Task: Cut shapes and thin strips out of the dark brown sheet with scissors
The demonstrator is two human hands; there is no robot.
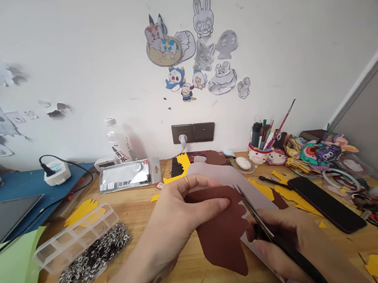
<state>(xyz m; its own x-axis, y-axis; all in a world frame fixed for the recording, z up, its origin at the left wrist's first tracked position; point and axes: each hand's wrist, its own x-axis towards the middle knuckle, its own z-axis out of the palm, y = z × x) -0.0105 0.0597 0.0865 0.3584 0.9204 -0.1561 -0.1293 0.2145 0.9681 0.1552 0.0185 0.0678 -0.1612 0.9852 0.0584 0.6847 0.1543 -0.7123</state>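
Nearest the camera, black-handled scissors (275,239) rise from the bottom edge, right of centre, their blades slightly parted. At far left, a blue mat (29,184) runs out of view, carrying a white adapter (56,173), and a green sheet (10,281) slants across the near corner. Beside that, a clear compartment box (78,237) stands lid open, full of metal rings (92,254); a flat clear package (124,175) lies behind, with a bottle (118,141) near the wall. Wood of the surface (179,282) shows between the box and the middle, partly crossed by the left forearm. The left hand (190,206) is clamped on a brown piece (220,235), thumb on its face and fingers behind, holding it raised at centre. Its right edge is notched, and the blades stand right at that edge; whether they touch is hard to tell. A pale sheet (221,172) lies beneath, reaching the near edge. The right hand (285,235) is closed around the scissors, finger loops mostly hidden. Rightward, yellow scraps (304,200) and a black phone (326,204) crowd that side, with a pen cup (260,153) and stacked colourful cutouts (326,151) behind.
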